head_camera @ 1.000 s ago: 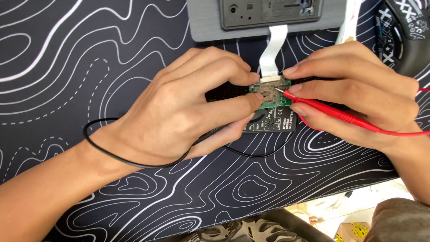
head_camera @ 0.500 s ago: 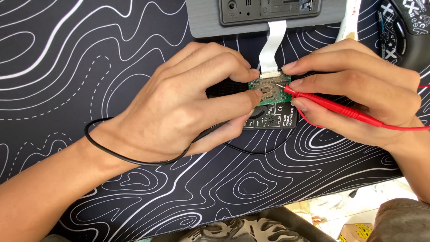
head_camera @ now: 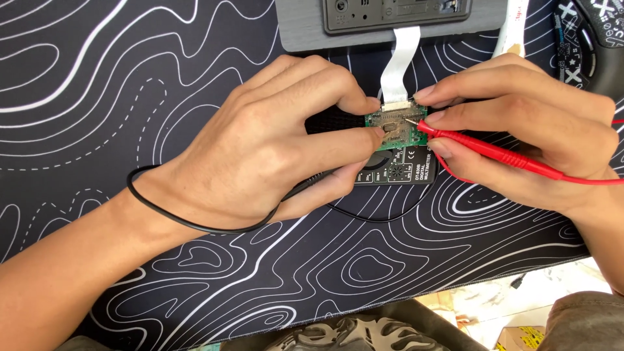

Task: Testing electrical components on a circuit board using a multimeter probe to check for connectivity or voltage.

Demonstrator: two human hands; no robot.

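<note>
Left hand [head_camera: 273,143] curled over the middle of the black desk mat [head_camera: 130,84], fingers closed down on a small green circuit board [head_camera: 393,123], thumb and forefinger pinching its left edge; a black probe lead [head_camera: 195,224] loops round the wrist and runs under the palm, so whether that hand also grips a probe can't be told. Right hand [head_camera: 526,136] comes in from the mat's right edge, fingers closed pen-style on a red probe [head_camera: 494,153], its tip touching the board's right side. Board sits on top of a black multimeter [head_camera: 403,172], near the mat's far edge, centre-right. White flat ribbon cable [head_camera: 403,62] runs from the board's far edge up to a grey device [head_camera: 305,29] lying at the mat's far edge. Thin red wire [head_camera: 448,170] curls just beside the meter under the right hand. Round black object [head_camera: 588,45] at the far right corner. Left half of the mat open; near edge open too, with the floor and cardboard [head_camera: 513,338] past the near right corner
</note>
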